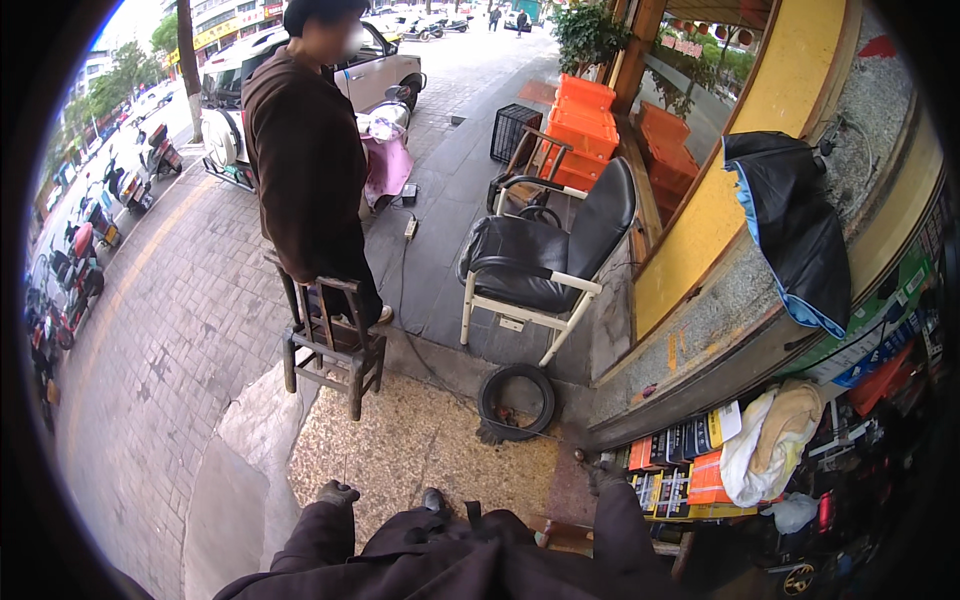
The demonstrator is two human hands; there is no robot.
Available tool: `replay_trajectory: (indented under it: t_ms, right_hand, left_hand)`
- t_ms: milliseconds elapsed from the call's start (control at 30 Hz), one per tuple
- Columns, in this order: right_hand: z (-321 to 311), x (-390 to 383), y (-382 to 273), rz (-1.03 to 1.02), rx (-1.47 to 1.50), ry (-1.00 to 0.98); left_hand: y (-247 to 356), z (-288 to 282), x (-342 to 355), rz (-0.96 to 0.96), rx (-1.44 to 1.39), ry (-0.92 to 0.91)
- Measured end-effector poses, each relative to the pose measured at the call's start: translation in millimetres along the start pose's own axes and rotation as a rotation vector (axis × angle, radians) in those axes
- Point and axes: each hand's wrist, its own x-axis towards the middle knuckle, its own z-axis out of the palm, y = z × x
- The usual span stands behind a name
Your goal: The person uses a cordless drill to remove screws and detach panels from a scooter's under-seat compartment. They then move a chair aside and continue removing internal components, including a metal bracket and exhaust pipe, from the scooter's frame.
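Observation:
My left hand (338, 492), in a dark glove, is closed above the speckled stone floor; whether anything is in it is too small to make out. My right hand (604, 479), in a greyish glove, is low beside the stacked boxes (688, 441) at the doorway. Its fingers are blurred against the dark background, and a small round shiny thing (579, 455) shows just beyond them. Ahead of that hand, a black tyre (516, 402) lies flat on the floor, with a dark, partly reddish item inside its ring.
A wooden stool-like chair (335, 345) stands ahead left beside a person (305, 150) in dark clothes. A black padded armchair (540, 265) and orange crates (580, 130) are farther ahead. A cable (403, 290) crosses the pavement. A white cloth (755, 455) lies on the boxes.

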Motion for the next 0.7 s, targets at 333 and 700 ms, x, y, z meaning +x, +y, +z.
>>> replay_trajectory:
  t_ms: [333,700]
  right_hand:
    - [135.3,86.8,-104.4,-0.072,-0.033,0.009]
    - [257.5,274.8,-378.9,-0.363,0.547,0.181]
  left_hand:
    - [81.5,-48.7,52.9,-0.014,-0.269,0.037]
    - [206.5,-76.9,93.1,-0.043,-0.286,0.248]
